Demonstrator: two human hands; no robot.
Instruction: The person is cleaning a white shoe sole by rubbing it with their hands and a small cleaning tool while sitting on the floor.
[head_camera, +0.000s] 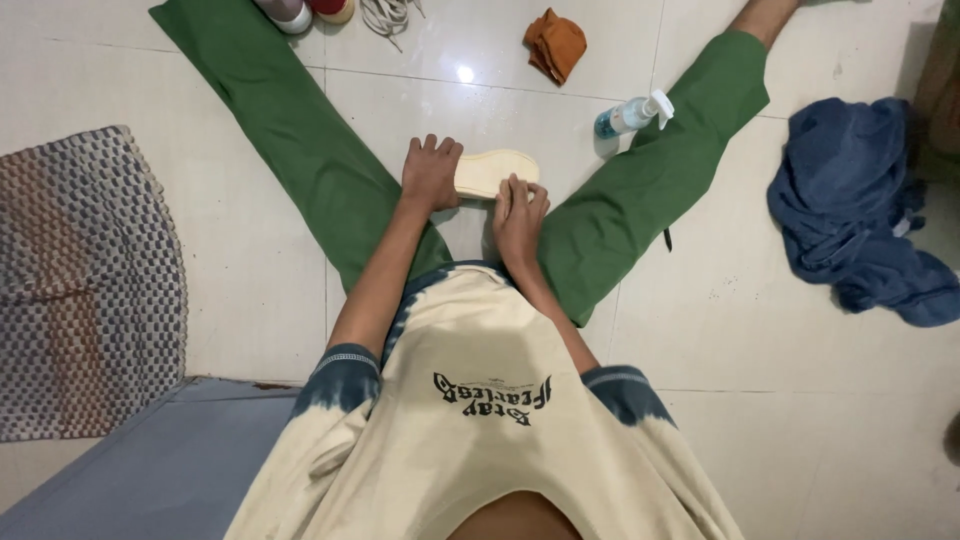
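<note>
Sitting on a white tiled floor (250, 290) with green-trousered legs spread, the person presses the left hand (431, 172) flat, fingers loose, on one end of a cream insole (497, 170) lying between the legs, while the right hand (519, 215) rests fingertips on its near edge, not clenched. Around it: spray bottle (632, 114) by the right leg, orange cloth (555, 43) beyond, blue garment (860, 205) far right, woven mat (85, 280) left, shoes (305, 10) at the top edge.

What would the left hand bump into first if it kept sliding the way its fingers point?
Mostly bare floor. The left hand rests on the insole, fingers pointing away from the body. Farther along lie shoelaces, probably the first thing met, though depth is unclear.
</note>
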